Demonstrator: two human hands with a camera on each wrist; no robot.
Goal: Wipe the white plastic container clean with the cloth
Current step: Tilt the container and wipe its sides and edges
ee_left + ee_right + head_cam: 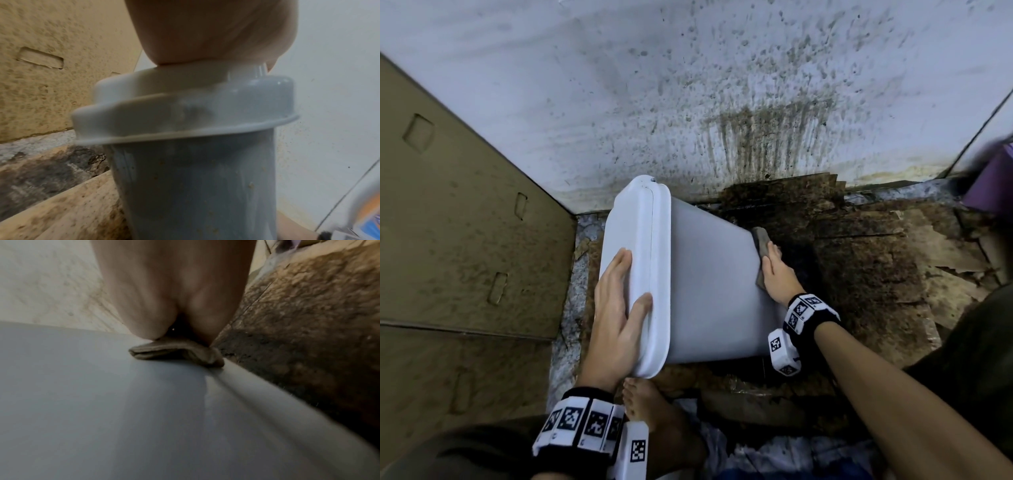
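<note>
The white plastic container (709,291) lies on its side on the floor, its lid (633,236) facing left. My left hand (616,308) lies flat against the lid with fingers straight and the thumb near the rim; in the left wrist view the palm (205,32) presses the lid above the speckled container (195,186). My right hand (774,270) grips a folded grey-brown cloth (762,240) against the container's bottom edge at the right. In the right wrist view the cloth (176,353) is pinched under the right hand (174,288) on the container's smooth wall (102,402).
A large cardboard box (448,222) stands at the left. A stained white wall (722,85) rises behind. Wet, dirty cardboard sheets (859,267) cover the floor to the right. A purple object (993,181) sits at the far right. A bare foot (650,407) rests below the container.
</note>
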